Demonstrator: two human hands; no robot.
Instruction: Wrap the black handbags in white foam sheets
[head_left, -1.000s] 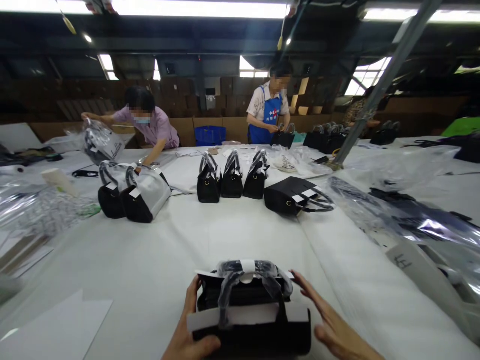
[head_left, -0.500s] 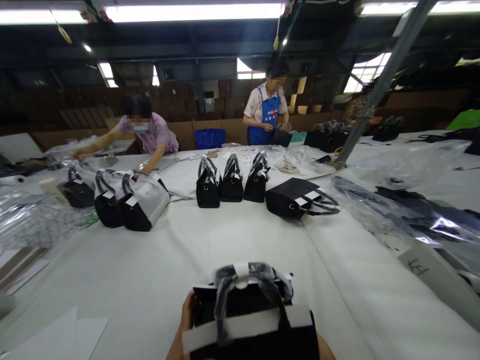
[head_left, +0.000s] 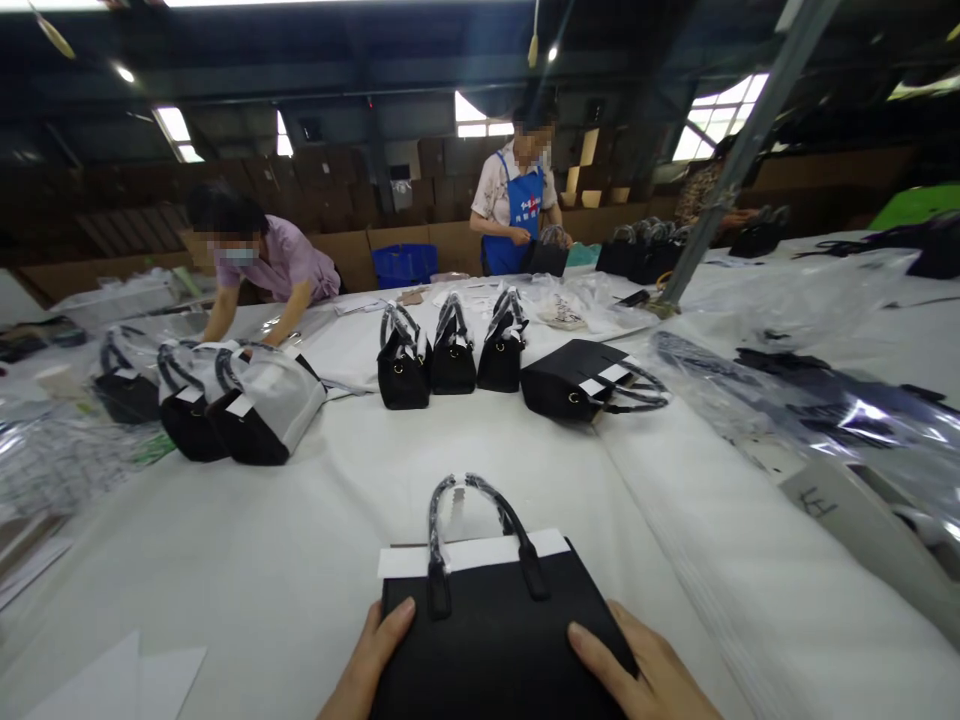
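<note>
Centrally, item one: bag (head_left: 495,640), black, its front face turned up toward me and its base out of view, over the tabletop (head_left: 300,560).

Fittings: upright handle (head_left: 517,529), partly sheathed in clear film; white strip (head_left: 481,553) along the top edge of the bag.

Holders: two, both mine, both grasping the bag. My left hand (head_left: 369,660) has the left side, thumb flat on the front face, other fingers mostly hidden. My right hand (head_left: 651,662) has the right side, thumb likewise on the front face.

Beyond the bag: three bags (head_left: 453,360), black, standing in a row, film-wrapped handles raised.

Beyond and to the right of the bag: one fallen bag (head_left: 562,375), lying over, handles pointing right, with white tags (head_left: 590,387).

Beyond and to the left of the bag: one pale-covered bag (head_left: 289,400), black at its end; more black bags (head_left: 184,425) beside it. A person in lilac (head_left: 289,260) leans in behind these, arms down.

Far beyond the bag: a person in a blue apron (head_left: 523,205), hands at a dark bag (head_left: 549,257); blue crate (head_left: 405,265).

Right of the bag: marked box (head_left: 840,525); clear plastic (head_left: 832,300) farther off.

Left of the bag: white sheets (head_left: 169,680).
</note>
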